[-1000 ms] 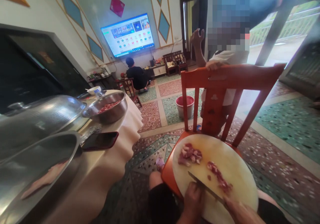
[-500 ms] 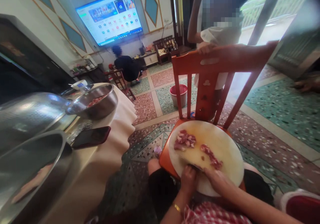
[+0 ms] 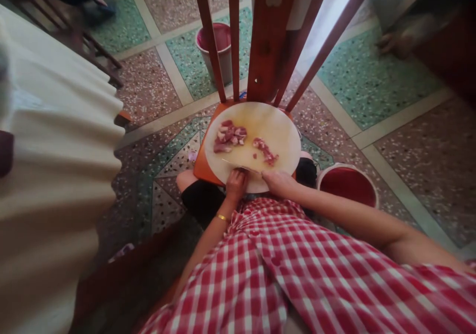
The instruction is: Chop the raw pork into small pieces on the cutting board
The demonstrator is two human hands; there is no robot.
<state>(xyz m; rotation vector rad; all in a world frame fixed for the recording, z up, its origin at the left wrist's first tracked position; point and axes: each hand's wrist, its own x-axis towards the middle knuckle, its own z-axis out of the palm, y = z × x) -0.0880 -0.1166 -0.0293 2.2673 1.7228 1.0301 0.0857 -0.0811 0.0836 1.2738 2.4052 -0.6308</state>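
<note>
Knife (image 3: 243, 168) is wrapped in the right hand (image 3: 278, 181), over the board's 6 o'clock side, tip toward 9–10. Left hand (image 3: 237, 183) is at 7 o'clock, fingers curled right at the blade; can't tell what it pinches, or whether skin touches steel.

Main risk: cut fingers. Cause: blade and left hand practically share one spot, edge partly hidden by the fingers, so a slip or sideways twist would reach them. Greasy meat would make that worse, I'd guess.

Meat chunks (image 3: 230, 136) sit at 9–10 o'clock on the board (image 3: 273, 118), meat strip (image 3: 265, 151) just off centre toward 3–4. Knife doesn't touch either; a wide sweep could scatter the strip.

Board rests on the chair (image 3: 203, 160), near rim close against the lap. Looks wider than the seat, so hard pressure at 6 o'clock might tip it.

Bucket (image 3: 347, 187) stands on the floor at 4 o'clock; dropped bits could miss it.
</note>
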